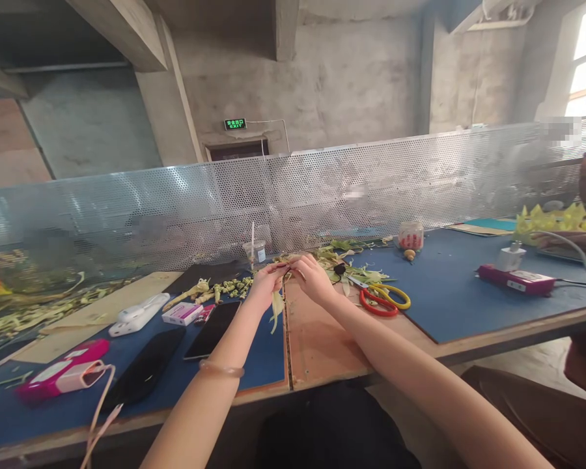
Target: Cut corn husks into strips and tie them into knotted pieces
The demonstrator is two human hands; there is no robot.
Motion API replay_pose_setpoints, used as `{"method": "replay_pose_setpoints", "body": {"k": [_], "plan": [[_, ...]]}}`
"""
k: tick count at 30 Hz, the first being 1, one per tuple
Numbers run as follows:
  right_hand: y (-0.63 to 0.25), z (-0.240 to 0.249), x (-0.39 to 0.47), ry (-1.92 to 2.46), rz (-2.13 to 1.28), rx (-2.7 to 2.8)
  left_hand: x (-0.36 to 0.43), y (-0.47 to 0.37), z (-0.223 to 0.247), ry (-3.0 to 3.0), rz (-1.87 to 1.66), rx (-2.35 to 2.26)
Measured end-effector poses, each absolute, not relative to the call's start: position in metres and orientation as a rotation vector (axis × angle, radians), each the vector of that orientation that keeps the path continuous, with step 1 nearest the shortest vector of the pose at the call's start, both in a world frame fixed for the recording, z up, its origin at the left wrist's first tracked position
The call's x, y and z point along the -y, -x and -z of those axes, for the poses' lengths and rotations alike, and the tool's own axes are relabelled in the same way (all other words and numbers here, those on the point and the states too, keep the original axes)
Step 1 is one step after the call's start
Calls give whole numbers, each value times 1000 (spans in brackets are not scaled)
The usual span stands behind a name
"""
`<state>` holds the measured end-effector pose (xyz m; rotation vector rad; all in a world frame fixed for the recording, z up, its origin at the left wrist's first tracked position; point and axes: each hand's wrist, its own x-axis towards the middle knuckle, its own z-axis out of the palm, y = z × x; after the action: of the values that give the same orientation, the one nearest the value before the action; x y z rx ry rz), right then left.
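The meeting fingertips are hard to make out: whatever is pinched there is largely covered by the fingers. The left hand [265,286] is curled closed, and a pale green leaf [276,311] is held so that it hangs below it, over the tabletop seam. The right hand [315,277] is bent inward beside it; whether anything is gripped by it cannot be told. At the right edge, a co-worker's hand [573,241] is partly hidden by yellow pointed pieces [557,220].

A glass jar [411,234] is marked with red; its contents cannot be made out. A white stick [252,242] is seen at a clear plastic cup [258,251]. The wooden table [322,345] is partly covered by blue boards [449,280] and is backed by a perforated metal screen [312,189]. A green exit sign [235,124] is mounted on the concrete wall [351,85].
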<state>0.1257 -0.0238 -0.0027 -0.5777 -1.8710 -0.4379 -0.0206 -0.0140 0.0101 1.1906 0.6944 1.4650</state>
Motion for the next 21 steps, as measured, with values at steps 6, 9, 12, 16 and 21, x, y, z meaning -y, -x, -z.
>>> {"method": "replay_pose_setpoints", "body": {"k": [6,9,12,16,21], "plan": [[-125,4,22,506,338,1895,19,18,-12,-1225,-1486,-745],[-124,6,19,538,225,1825,20,18,-11,-1289,-1498,-787],[-123,7,18,605,89,1725,20,18,-11,-1385,-1527,-817],[-122,5,18,657,-121,1645,20,17,-12,-1446,-1566,-827],[-120,2,19,628,-272,1571,21,16,-12,-1462,-1582,-816]]}}
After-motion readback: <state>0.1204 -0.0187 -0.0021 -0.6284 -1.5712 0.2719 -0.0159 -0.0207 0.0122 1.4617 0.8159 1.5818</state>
